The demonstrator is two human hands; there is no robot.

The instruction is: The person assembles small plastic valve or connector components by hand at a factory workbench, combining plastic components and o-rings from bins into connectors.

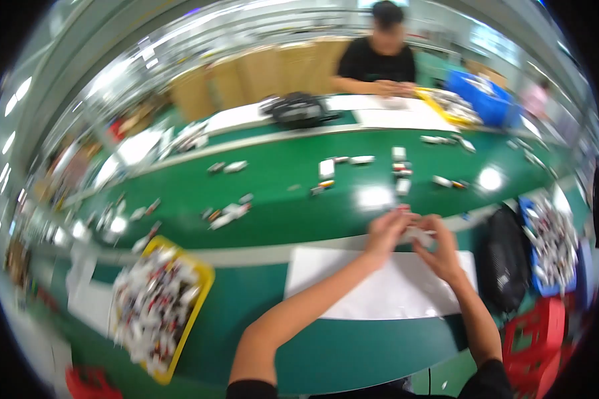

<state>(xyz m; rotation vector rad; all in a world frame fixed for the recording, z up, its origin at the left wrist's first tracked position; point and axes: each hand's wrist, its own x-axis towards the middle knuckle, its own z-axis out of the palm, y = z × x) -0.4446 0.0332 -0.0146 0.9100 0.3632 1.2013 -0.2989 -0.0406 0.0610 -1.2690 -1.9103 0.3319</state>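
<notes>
Both hands meet over the far edge of a white sheet [373, 286] on the green worktable. My left hand [385, 236] is closed, its fingertips around a small white part [419, 235] with a bit of red showing at the top. From the other side, my right hand [439, 249] pinches the same part between thumb and fingers. Motion blur and the fingers hide its exact kind. Beyond the hands, similar small white pieces with red and orange bits [402, 170] lie scattered on the green belt [279, 199].
At left stands a yellow tray [205, 279] heaped with white and red pieces. To the right are a black mesh bag [504, 259], a blue bin [549, 290] of similar pieces and a red stool [536, 336]. Across the belt, a person [379, 63] works beside a black bag [299, 110].
</notes>
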